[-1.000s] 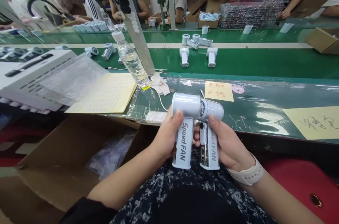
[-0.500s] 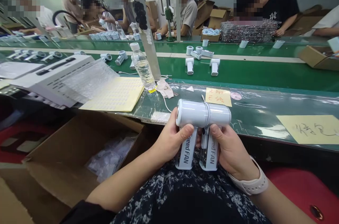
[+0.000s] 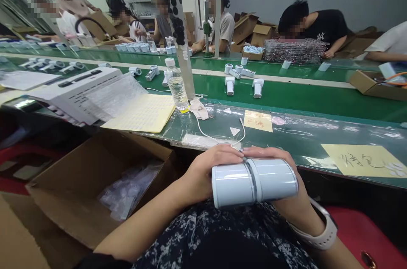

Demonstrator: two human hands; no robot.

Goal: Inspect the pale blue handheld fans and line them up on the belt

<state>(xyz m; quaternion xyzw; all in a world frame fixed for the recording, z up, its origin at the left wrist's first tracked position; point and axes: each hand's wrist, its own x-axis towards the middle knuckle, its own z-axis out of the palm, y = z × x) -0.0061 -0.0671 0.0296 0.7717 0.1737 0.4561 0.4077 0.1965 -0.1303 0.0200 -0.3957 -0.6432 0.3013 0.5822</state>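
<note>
Two light-blue handheld fans are held side by side above my lap, their round heads pointing toward me and nearly touching. My left hand [image 3: 211, 167] is wrapped round the left fan [image 3: 233, 186], and my right hand [image 3: 286, 171] round the right fan [image 3: 276, 181]. The fingers lie over the far side of the heads; the handles are hidden beneath. Just beyond my hands a white charging cable [image 3: 244, 129] lies on the bench edge, close to a small yellow note [image 3: 259, 121].
A cardboard box [image 3: 79, 176] with clear plastic bags stands at lower left. On the bench are a water bottle [image 3: 178, 89], yellow sheets [image 3: 143, 112] and a larger yellow note [image 3: 356, 159]. More fans [image 3: 257, 87] lie on the green conveyor [image 3: 292, 99]. Several people work across it.
Both fans have tipped so that their handles, visible before with lettering, are now hidden below the heads. My hands have shifted from the handles to the far side of the heads.
</note>
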